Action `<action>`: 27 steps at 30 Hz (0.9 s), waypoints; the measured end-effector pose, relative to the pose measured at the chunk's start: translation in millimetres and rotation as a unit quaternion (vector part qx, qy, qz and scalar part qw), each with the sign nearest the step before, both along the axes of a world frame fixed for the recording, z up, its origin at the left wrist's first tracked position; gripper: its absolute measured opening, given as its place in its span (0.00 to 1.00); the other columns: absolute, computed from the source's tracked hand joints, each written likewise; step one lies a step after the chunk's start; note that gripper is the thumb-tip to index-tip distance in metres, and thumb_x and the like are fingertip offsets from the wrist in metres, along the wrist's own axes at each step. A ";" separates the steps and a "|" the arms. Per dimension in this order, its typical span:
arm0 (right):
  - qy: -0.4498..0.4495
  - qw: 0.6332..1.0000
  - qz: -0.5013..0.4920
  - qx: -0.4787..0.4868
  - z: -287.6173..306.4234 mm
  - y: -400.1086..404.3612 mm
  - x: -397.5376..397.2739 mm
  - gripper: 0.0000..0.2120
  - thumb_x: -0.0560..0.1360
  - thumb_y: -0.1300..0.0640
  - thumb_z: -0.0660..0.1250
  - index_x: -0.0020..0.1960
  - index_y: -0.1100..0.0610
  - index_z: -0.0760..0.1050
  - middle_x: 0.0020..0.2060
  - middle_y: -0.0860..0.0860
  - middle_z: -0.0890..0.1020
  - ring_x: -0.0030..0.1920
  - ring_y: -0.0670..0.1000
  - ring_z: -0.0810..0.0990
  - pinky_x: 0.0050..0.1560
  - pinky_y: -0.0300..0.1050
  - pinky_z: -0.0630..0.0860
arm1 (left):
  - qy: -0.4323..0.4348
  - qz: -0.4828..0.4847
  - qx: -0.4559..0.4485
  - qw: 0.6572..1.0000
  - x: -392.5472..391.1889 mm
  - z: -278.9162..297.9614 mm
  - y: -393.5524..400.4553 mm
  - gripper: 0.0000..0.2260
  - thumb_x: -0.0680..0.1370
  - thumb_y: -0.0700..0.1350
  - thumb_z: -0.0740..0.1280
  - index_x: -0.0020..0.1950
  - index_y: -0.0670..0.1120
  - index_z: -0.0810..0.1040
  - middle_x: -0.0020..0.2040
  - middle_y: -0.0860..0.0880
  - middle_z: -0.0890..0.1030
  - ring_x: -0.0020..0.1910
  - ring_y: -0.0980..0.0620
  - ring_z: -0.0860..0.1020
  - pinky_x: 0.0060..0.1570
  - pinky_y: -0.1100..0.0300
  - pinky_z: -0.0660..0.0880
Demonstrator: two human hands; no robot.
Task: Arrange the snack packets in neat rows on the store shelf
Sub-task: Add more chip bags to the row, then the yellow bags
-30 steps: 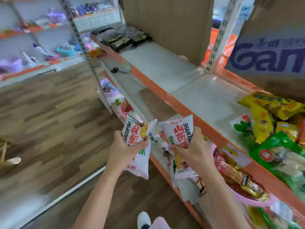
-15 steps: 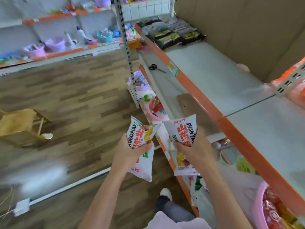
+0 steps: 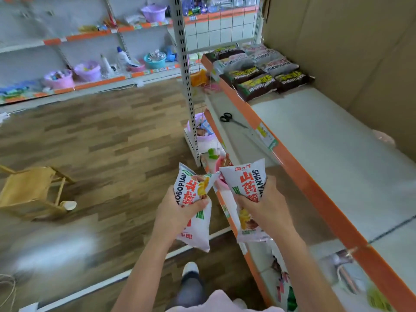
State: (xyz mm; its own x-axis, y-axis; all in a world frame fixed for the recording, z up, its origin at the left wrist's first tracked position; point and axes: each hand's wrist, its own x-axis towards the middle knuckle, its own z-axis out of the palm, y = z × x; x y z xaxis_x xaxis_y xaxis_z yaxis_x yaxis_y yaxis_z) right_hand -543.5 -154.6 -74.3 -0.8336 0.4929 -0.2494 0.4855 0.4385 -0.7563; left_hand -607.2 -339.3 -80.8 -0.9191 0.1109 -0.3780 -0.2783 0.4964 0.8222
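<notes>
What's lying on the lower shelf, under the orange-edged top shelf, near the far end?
A pair of black-handled scissors lies on the lower shelf. Nearer the person, the top shelf and the two white snack packets cover it.

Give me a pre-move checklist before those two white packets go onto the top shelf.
1. Left hand grips a white snack packet: ok.
2. Right hand grips the second white packet: ok.
3. Grey shelf board bare beside the dark packets: ok.
4. Dark packets in neat rows: ok.
5. Black-handled scissors on the lower ledge, off the shelf board: ok.
6. Packets undamaged: cannot tell.
</notes>
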 end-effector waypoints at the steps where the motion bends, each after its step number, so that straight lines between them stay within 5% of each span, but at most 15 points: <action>1: -0.001 1.000 -0.003 0.002 0.6 -4.6 -15.6 0.27 0.68 0.45 0.72 0.56 0.49 0.58 0.49 0.46 0.74 0.45 0.46 0.77 0.44 0.43 0.78 | 0.002 -0.001 0.005 1.000 -16.2 1.1 -3.2 0.25 0.66 0.53 0.76 0.57 0.48 0.71 0.48 0.49 0.81 0.43 0.52 0.80 0.40 0.59 0.77; 5: 0.006 0.999 -0.041 -0.005 4.4 -22.9 -75.8 0.27 0.68 0.45 0.72 0.58 0.51 0.61 0.50 0.49 0.76 0.47 0.48 0.78 0.45 0.46 0.79 | 0.016 -0.031 0.011 0.999 -84.0 7.6 -15.9 0.23 0.67 0.53 0.76 0.56 0.48 0.71 0.45 0.52 0.80 0.40 0.54 0.80 0.35 0.62 0.74; 9: 0.017 0.996 -0.084 -0.017 7.6 -34.2 -116.6 0.28 0.68 0.44 0.72 0.59 0.51 0.62 0.48 0.48 0.76 0.45 0.46 0.78 0.44 0.47 0.78 | 0.022 -0.076 0.008 0.997 -142.0 10.2 -20.7 0.24 0.66 0.55 0.75 0.55 0.48 0.69 0.45 0.51 0.80 0.40 0.53 0.81 0.40 0.56 0.79; 17: -0.010 0.990 -0.140 -0.009 -2.1 -3.5 -161.6 0.31 0.69 0.46 0.72 0.64 0.54 0.60 0.51 0.49 0.75 0.43 0.46 0.75 0.32 0.35 0.69 | -0.014 -0.138 0.034 0.990 -202.8 -2.4 20.3 0.21 0.70 0.58 0.70 0.55 0.50 0.69 0.46 0.51 0.81 0.41 0.53 0.82 0.39 0.58 0.78; 20: 0.011 0.989 -0.149 0.001 -12.3 21.7 -186.7 0.36 0.68 0.44 0.72 0.67 0.54 0.59 0.49 0.49 0.76 0.44 0.47 0.77 0.39 0.42 0.76 | -0.011 -0.151 0.034 0.988 -227.3 -6.7 45.0 0.21 0.71 0.62 0.67 0.56 0.50 0.69 0.46 0.50 0.81 0.43 0.52 0.82 0.43 0.55 0.79; 27: 0.023 0.985 -0.168 0.021 -2.0 78.9 -239.4 0.31 0.69 0.43 0.71 0.61 0.53 0.58 0.47 0.49 0.74 0.42 0.48 0.75 0.39 0.44 0.75 | -0.030 -0.155 0.090 0.983 -293.7 5.0 110.5 0.07 0.78 0.54 0.61 0.49 0.51 0.72 0.41 0.46 0.84 0.37 0.46 0.83 0.40 0.52 0.78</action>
